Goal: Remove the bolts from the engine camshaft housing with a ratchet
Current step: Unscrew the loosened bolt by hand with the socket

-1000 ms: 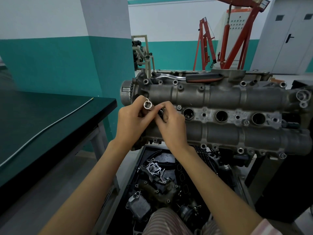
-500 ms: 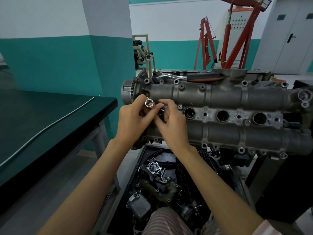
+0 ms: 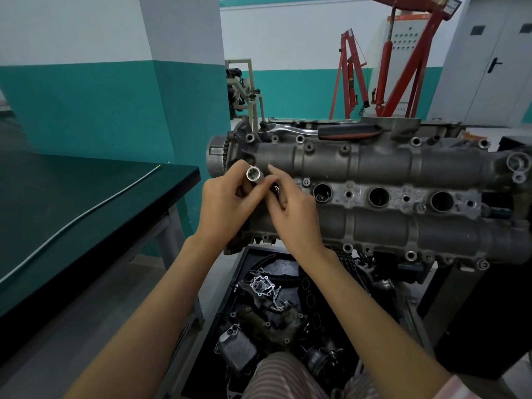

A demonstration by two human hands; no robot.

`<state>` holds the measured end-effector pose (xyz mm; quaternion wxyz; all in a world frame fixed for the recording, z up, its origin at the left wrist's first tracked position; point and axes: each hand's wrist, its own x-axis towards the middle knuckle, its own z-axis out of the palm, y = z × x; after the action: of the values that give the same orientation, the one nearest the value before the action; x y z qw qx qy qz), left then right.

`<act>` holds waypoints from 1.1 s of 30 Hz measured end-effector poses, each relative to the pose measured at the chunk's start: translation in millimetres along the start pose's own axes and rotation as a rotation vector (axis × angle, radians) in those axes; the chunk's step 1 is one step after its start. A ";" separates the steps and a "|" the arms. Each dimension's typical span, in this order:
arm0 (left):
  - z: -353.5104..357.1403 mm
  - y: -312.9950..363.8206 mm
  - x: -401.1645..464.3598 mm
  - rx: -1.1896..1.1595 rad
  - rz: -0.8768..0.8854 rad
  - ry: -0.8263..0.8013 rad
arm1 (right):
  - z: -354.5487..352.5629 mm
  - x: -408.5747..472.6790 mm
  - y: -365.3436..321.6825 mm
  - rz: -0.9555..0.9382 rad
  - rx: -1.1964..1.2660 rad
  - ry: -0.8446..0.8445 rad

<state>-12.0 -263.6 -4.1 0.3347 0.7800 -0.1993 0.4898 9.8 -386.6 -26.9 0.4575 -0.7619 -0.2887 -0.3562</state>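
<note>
The grey camshaft housing (image 3: 374,165) lies across the middle of the view, with bolt holes along its edges and round wells in a row. My left hand (image 3: 227,205) pinches a shiny socket (image 3: 254,174), its open end facing me, in front of the housing's left end. My right hand (image 3: 290,208) is close beside it, fingers curled around a small dark part that is mostly hidden, index finger raised near the socket. The ratchet (image 3: 322,129), chrome with a black and red handle, rests on the far top edge of the engine.
A dark green workbench (image 3: 86,214) with a thin rod on it stands at the left. Below the engine a black tray (image 3: 239,272) holds several loose engine parts. A red engine hoist (image 3: 385,67) stands behind, near a grey door at the right.
Both hands stay at the housing's left end. My right index finger has lifted up beside the socket, and the socket has tilted a little in my left fingers.
</note>
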 end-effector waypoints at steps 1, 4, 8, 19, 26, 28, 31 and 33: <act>0.8 0.2 -0.2 0.007 0.003 0.003 | 0.4 -0.1 -0.1 0.022 -0.005 0.004; 0.9 0.7 -1.6 0.005 0.011 -0.020 | 1.2 -0.5 1.0 0.047 0.024 0.008; -2.1 2.1 -2.5 -0.024 0.042 -0.044 | 0.2 -0.6 1.3 0.027 0.046 -0.002; 2.3 -0.4 -1.4 0.009 -0.017 0.011 | 1.1 -0.8 0.4 0.042 0.022 0.012; 0.6 -0.4 -2.1 -0.013 0.023 -0.008 | 0.3 -0.9 0.5 0.012 0.020 -0.011; 2.1 -0.9 -1.6 -0.007 -0.002 0.021 | 0.2 -0.9 0.5 0.011 0.012 -0.012; 3.7 -0.3 -2.0 0.020 -0.002 0.029 | 0.3 -0.6 0.3 0.053 -0.002 -0.003; 3.0 0.6 -2.0 0.022 -0.003 0.021 | 1.0 -1.3 1.4 0.042 0.005 0.010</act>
<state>-11.3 -266.1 -6.6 0.3288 0.7787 -0.1893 0.4997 10.4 -386.4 -29.0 0.4683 -0.7648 -0.2714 -0.3494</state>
